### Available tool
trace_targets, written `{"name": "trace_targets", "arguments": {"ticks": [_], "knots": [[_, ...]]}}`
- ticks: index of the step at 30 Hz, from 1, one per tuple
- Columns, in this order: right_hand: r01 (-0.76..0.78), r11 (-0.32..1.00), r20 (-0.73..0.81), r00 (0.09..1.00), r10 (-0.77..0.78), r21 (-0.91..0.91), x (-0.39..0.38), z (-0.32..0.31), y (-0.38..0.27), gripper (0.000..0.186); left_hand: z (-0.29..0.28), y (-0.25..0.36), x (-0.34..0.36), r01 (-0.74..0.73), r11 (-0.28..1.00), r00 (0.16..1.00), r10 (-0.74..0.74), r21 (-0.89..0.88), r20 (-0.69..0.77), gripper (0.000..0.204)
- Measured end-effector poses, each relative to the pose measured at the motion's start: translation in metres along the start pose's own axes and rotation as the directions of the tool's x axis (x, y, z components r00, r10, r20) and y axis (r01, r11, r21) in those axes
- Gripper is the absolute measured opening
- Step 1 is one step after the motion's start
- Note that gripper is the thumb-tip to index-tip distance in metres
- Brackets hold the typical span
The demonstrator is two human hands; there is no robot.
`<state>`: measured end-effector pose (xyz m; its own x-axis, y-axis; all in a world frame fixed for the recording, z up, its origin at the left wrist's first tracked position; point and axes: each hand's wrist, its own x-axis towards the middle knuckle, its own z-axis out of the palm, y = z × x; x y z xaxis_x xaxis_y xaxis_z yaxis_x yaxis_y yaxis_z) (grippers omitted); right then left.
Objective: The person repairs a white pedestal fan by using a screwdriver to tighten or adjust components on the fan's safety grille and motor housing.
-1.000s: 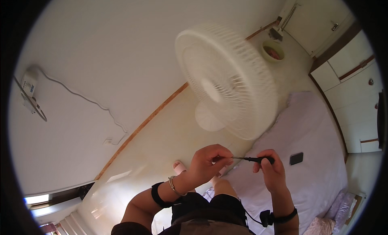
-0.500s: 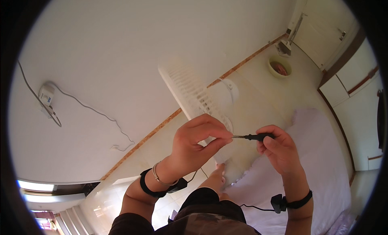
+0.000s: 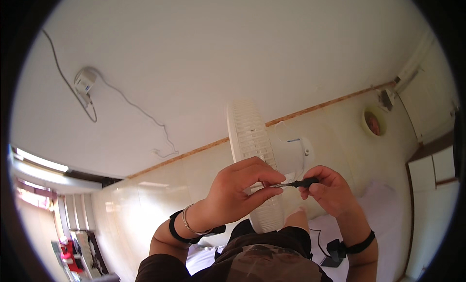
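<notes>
Both of my hands meet over a small screwdriver [image 3: 307, 182] with a black handle and thin metal shaft. My right hand [image 3: 330, 194] is closed round the handle. My left hand [image 3: 238, 190] pinches at the shaft's tip; any tiny thing between those fingertips is too small to make out. Just beyond my hands stands a white standing fan [image 3: 250, 129], its round caged head seen edge-on, with its white base [image 3: 296, 151] on the floor behind it.
A lilac mat [image 3: 383, 204] lies on the floor to the right, beside white cabinets [image 3: 420, 173]. A green basin [image 3: 374, 121] and a broom and dustpan [image 3: 386, 100] are near the door. A power strip [image 3: 85, 80] with trailing cables hangs on the wall.
My view has swung round, so the basin and mat sit farther right and lower. The fan head has turned from face-on to edge-on. My hands still hold the screwdriver between them.
</notes>
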<state>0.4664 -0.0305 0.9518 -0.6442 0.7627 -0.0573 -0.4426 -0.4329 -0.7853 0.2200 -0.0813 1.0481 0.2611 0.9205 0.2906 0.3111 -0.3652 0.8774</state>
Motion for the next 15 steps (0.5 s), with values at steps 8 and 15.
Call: {"name": "trace_targets", "arguments": {"ticks": [8,15], "knots": [[-0.246,0.968,0.242,0.944,0.226,0.052,0.041,-0.035,-0.010,0.024,0.023,0.010,0.003,0.178,0.967,0.971,-0.142,0.183,-0.194,0.026],[-0.533,0.830,0.441,0.792,0.422,0.164,0.071,-0.061,-0.005,0.024,0.051,0.029,0.010,0.349,0.902,0.905,-0.254,0.253,-0.341,0.029]]}}
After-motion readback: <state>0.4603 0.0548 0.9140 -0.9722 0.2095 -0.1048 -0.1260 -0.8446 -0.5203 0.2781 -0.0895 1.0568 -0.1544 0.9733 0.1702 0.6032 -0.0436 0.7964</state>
